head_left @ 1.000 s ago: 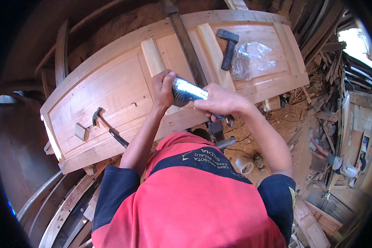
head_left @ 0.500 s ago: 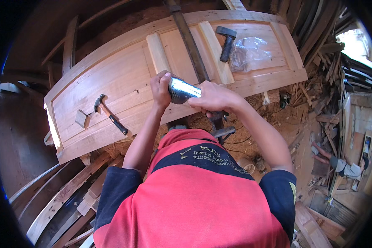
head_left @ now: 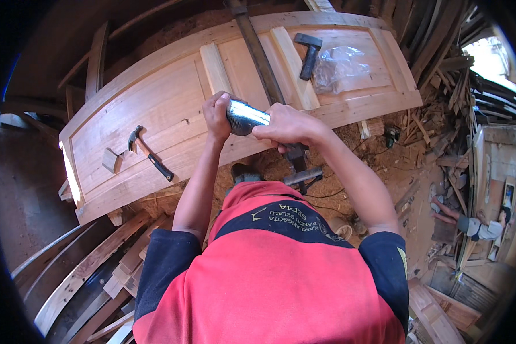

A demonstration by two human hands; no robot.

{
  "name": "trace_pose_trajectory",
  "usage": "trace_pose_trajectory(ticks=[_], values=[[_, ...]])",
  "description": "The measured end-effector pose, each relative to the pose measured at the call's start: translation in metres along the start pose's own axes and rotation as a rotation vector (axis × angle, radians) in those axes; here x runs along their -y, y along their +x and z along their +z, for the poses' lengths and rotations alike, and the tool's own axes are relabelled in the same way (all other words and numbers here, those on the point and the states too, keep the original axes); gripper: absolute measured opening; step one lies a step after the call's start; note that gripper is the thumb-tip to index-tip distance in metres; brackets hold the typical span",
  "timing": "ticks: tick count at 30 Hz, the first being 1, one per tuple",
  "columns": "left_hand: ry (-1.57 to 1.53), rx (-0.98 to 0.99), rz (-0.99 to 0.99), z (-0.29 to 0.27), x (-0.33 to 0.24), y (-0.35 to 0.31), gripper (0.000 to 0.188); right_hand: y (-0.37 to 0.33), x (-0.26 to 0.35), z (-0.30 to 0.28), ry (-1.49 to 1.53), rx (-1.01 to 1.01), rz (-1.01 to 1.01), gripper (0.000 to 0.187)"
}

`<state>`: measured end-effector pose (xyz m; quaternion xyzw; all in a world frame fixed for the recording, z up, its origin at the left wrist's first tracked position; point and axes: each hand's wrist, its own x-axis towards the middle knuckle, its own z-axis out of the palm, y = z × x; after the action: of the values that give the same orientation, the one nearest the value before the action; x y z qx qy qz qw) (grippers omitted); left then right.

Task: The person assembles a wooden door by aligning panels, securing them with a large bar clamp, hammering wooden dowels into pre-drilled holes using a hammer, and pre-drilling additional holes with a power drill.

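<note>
A dark, shiny bottle-shaped thing (head_left: 247,117) lies tilted between my two hands, above the near edge of a wooden panel door (head_left: 166,97). My left hand (head_left: 217,116) is closed round its wide end, thumb on top. My right hand (head_left: 292,124) grips the narrower end, hiding much of it. Just beneath runs a long metal bar clamp (head_left: 257,51) across the door, its screw end (head_left: 301,175) sticking out toward me. Wooden strips (head_left: 214,69) lie on the door beside the bar.
A claw hammer (head_left: 149,153) and a small wood block (head_left: 110,160) rest on the door's left part. Farther right lie a heavy-headed hammer (head_left: 309,55) and a clear plastic bag (head_left: 343,67). Timber (head_left: 92,264) is stacked at lower left. Another person (head_left: 481,227) is far right.
Both hands have shifted slightly left and away from me with the bottle-shaped thing still held. The whole view has moved a little too.
</note>
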<state>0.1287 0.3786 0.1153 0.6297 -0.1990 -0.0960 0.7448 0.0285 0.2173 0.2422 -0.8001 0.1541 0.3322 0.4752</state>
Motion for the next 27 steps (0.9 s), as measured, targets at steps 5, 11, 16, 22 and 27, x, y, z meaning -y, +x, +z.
trace_pose_trajectory(ticks=[5, 11, 16, 22, 27], values=[[0.016, 0.000, -0.011, 0.000, -0.002, -0.002, 0.049, -0.001, -0.003, 0.001, 0.012, 0.001, -0.011, 0.037], [0.027, -0.004, -0.019, -0.001, -0.004, -0.004, 0.047, -0.001, -0.003, 0.003, 0.054, -0.021, -0.057, 0.043], [-0.058, -0.030, 0.010, -0.001, -0.005, -0.004, 0.043, 0.002, 0.000, 0.001, 0.022, -0.001, -0.056, 0.044], [0.021, -0.063, 0.039, -0.007, -0.001, -0.007, 0.049, 0.006, 0.009, -0.001, -0.082, 0.068, -0.022, 0.039], [0.035, -0.056, 0.017, -0.012, 0.010, -0.011, 0.056, 0.008, 0.008, 0.001, -0.127, 0.056, -0.012, 0.042]])
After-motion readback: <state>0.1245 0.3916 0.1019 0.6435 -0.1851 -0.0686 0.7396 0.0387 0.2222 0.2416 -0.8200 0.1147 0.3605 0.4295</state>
